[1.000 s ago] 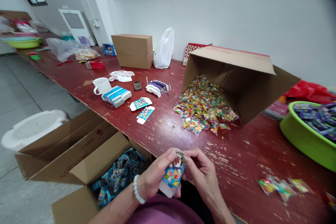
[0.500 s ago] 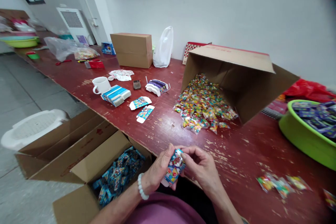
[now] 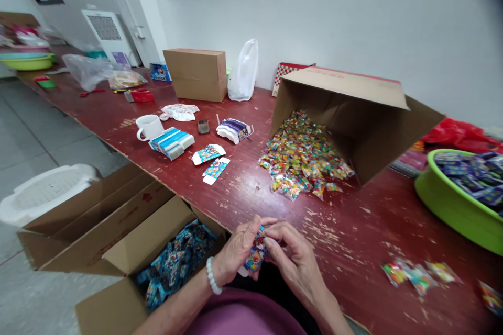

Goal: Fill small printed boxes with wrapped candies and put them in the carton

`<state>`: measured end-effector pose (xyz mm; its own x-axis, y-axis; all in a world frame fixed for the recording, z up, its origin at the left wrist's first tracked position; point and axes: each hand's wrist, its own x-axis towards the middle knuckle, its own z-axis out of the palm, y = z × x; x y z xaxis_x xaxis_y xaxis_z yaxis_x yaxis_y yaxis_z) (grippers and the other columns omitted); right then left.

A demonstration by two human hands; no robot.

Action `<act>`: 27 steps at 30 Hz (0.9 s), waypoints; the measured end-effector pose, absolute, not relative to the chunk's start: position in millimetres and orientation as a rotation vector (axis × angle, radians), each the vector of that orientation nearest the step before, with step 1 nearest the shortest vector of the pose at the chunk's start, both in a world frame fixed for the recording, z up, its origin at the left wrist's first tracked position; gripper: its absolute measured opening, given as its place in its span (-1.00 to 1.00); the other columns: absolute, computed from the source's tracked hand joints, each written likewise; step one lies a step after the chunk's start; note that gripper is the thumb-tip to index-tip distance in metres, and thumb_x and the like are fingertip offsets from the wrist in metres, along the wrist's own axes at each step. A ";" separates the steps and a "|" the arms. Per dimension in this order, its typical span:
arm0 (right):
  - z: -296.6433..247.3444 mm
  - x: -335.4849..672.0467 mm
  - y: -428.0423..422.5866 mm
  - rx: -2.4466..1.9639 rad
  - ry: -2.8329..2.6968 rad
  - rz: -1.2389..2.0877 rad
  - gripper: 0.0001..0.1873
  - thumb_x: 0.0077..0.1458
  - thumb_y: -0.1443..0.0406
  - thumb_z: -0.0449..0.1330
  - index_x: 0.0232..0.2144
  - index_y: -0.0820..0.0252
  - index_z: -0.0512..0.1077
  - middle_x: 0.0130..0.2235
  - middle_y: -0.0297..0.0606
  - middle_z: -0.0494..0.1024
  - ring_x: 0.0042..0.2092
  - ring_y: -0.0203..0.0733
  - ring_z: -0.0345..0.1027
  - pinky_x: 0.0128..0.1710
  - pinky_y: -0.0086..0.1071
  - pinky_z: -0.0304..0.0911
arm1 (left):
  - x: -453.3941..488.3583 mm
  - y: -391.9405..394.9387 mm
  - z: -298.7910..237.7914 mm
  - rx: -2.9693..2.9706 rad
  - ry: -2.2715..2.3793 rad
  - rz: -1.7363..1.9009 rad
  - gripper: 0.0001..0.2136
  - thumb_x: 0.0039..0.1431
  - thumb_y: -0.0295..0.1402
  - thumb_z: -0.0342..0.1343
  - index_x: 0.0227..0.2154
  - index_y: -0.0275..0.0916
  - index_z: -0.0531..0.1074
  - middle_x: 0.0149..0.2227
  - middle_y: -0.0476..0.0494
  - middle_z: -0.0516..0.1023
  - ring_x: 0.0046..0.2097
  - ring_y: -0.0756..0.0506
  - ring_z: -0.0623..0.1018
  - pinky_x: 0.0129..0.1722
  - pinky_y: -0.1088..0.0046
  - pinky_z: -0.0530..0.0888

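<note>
Between my hands, over the table's front edge, is a small blue printed candy box (image 3: 255, 255). My left hand (image 3: 237, 249) is wrapped round its left side, with a beaded bracelet (image 3: 213, 276) at the wrist. The thumb and fingers of my right hand (image 3: 288, 251) pinch the box near its upper end. A white flap shows at the lower end; my fingers hide the upper end. Below and left, an open carton (image 3: 129, 293) holds many small blue packets (image 3: 178, 256). Flat printed boxes (image 3: 216, 169) lie ahead on the red table.
A tipped carton (image 3: 393, 136) spills clear candy packets (image 3: 304, 157). To the right are a green basin (image 3: 444, 209) of purple packets and several loose candy packets (image 3: 408, 275). A white mug (image 3: 151, 128) and stacked blue boxes (image 3: 172, 142) stand left; a stool (image 3: 47, 188) is beyond.
My right hand has closed in over the upper part of the box, covering more of it. The box has moved slightly down and left in view.
</note>
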<state>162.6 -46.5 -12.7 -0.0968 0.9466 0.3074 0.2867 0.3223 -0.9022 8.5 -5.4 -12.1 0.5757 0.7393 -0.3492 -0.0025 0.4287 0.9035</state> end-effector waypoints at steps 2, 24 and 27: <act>-15.9 165.4 -40.5 -1.201 -1.628 0.871 -0.85 0.23 0.24 0.14 -0.23 0.11 0.50 -0.21 -0.24 0.54 -0.22 -0.20 0.44 -0.23 -0.40 0.32 | 9.5 -4.1 -13.0 0.948 0.842 0.581 -0.36 0.22 0.13 -0.16 0.17 -0.26 0.28 -0.42 -0.13 0.53 -0.58 0.00 0.48 -0.64 0.56 0.36; -83.0 275.3 64.8 -1.728 -1.079 0.725 -0.57 -0.15 0.09 0.28 -0.25 0.24 0.58 -0.36 -0.19 0.62 -0.31 -0.06 0.46 -0.27 -0.25 0.30 | -92.5 7.4 -31.4 1.458 0.913 0.018 -0.68 -0.20 -0.36 0.33 -0.27 -0.18 0.52 -0.41 0.05 0.49 -0.40 0.01 0.40 -0.44 0.57 0.30; -76.8 270.7 54.0 -1.634 -0.933 0.855 -0.52 -0.18 0.05 0.34 -0.26 0.28 0.57 -0.42 -0.19 0.62 -0.43 -0.14 0.45 -0.46 -0.36 0.26 | -99.3 11.4 -38.1 1.445 0.844 -0.200 -0.70 -0.18 -0.35 0.30 -0.29 -0.19 0.54 -0.45 0.03 0.50 -0.45 -0.02 0.42 -0.50 0.55 0.31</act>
